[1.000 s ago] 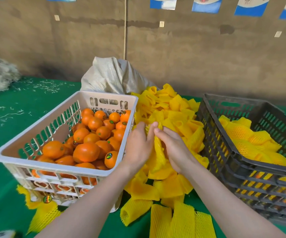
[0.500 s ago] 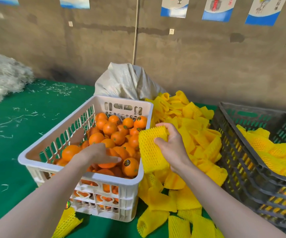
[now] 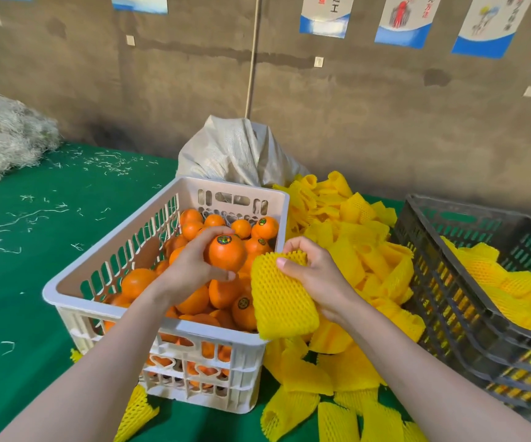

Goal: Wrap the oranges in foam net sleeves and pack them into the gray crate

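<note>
My left hand [image 3: 190, 269] grips an orange [image 3: 226, 253] with a round sticker on top, lifted above the white crate [image 3: 104, 250] full of loose oranges [image 3: 222, 291]. Just to its right, my right hand [image 3: 312, 269] pinches the top edge of a yellow foam net sleeve [image 3: 281, 301], which hangs down over the crate's right front corner. The orange and the sleeve are close but apart. The gray crate [image 3: 442, 298] stands at the right with several wrapped oranges [image 3: 509, 288] inside.
A pile of yellow foam sleeves [image 3: 353, 244] lies between the two crates and spills toward me. A white woven sack [image 3: 238, 151] stands behind the white crate. A heap of pale shredded fibre [image 3: 5, 135] sits far left on the green cloth [image 3: 34, 244].
My left hand went into the white crate, took an orange and lifted it. My right hand pulled one sleeve from the pile and now holds it beside the orange.
</note>
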A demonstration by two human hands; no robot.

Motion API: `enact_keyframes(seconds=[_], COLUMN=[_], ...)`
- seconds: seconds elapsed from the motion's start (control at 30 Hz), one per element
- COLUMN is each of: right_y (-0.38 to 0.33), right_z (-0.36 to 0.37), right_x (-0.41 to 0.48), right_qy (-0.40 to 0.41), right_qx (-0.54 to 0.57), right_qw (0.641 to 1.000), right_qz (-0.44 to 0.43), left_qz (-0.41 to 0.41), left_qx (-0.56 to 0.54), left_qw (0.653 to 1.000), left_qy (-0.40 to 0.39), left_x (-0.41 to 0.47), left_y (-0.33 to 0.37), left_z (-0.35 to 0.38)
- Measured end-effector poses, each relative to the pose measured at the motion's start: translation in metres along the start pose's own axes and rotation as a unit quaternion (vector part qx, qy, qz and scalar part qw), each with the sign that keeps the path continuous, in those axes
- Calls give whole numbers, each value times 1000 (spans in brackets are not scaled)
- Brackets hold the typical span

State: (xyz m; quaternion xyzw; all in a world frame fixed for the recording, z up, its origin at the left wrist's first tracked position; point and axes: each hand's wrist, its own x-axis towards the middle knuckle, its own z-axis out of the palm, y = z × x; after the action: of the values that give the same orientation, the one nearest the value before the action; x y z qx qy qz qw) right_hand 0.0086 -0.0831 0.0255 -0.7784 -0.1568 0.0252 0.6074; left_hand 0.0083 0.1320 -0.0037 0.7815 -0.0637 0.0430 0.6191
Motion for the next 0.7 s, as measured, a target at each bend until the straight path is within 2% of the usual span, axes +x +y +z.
enact_keyframes(seconds=[0.07,0.13,0.27,0.4,0.47,0.57,0.7], right_y=[-1,-1,0,1,1,0,5], right_z=[-4,-7,-20,-36,-44,-55,-74], right_x=[-3,-5,-10,-20,-26,-33,-40], right_qy=[-16,-20,-30,-38,-43,-32,28], right_qx=[6,7,47,28,14,12,29], right_qw=[1000,1000,998,999,999,999,998], right_qz=[11,20,42,3,-14,0,38], left_qz=[-3,-22,-73,-170,-186,-163,-111], left_qx=[-95,-213,-383,-491,-535,-539,-472], left_qw=[995,976,920,853,822,826,873], left_qy=[-4,-24,-46,-54,-55,-20,48], left_x=[-1,-1,2,5,5,5,5], left_y=[6,11,24,43,54,66,69], left_z=[6,13,34,66,84,113,153])
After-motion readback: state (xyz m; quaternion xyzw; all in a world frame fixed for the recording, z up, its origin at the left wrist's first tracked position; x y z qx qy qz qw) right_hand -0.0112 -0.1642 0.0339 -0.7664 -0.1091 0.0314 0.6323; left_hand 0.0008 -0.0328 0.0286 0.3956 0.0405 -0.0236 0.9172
